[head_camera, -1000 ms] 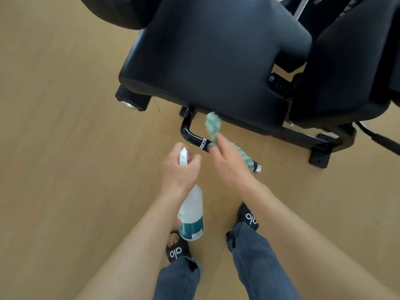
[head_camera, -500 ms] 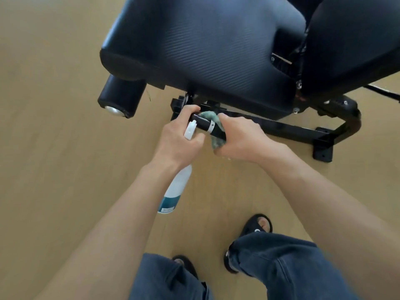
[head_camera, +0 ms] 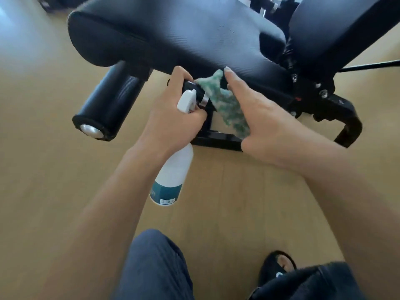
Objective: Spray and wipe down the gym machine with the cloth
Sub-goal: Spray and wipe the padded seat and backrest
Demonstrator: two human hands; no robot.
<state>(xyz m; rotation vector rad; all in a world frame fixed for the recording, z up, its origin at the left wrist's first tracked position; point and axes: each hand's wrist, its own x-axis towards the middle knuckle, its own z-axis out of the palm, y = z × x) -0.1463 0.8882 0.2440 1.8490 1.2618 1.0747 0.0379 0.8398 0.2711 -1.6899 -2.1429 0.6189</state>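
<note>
Since half a second ago the view has closed in on the machine, and the right hand point(head_camera: 272, 126), which was wrapped over the cloth on the handle, has flattened out with its fingers extended. The cloth point(head_camera: 225, 102) now shows much more of its green-and-white surface. The left hand point(head_camera: 173, 118) has stayed on the handle with the bottle.

Head view: the black padded seat point(head_camera: 184, 35) of the gym machine fills the top of the picture, and everything else sits below it. Just under the seat's near edge the left hand's grip is clenched around both the black handle point(head_camera: 194, 92) and the neck of the spray bottle point(head_camera: 173, 174); the white nozzle point(head_camera: 187, 100) pokes out between the fingers, and the bottle hangs down toward the person. Right of that hand, still under the seat, the cloth drapes over the handle, touching it. The right hand's grip is released: straight fingers lie on the cloth's right side, the index fingertip reaching the seat's underside edge. Whether the thumb pins the cloth's lower corner I cannot tell. Below and left of the seat juts a black roller pad point(head_camera: 110, 105) with a silver end cap. Under the hands the black frame point(head_camera: 218, 139) rests on the wooden floor point(head_camera: 238, 191).
</note>
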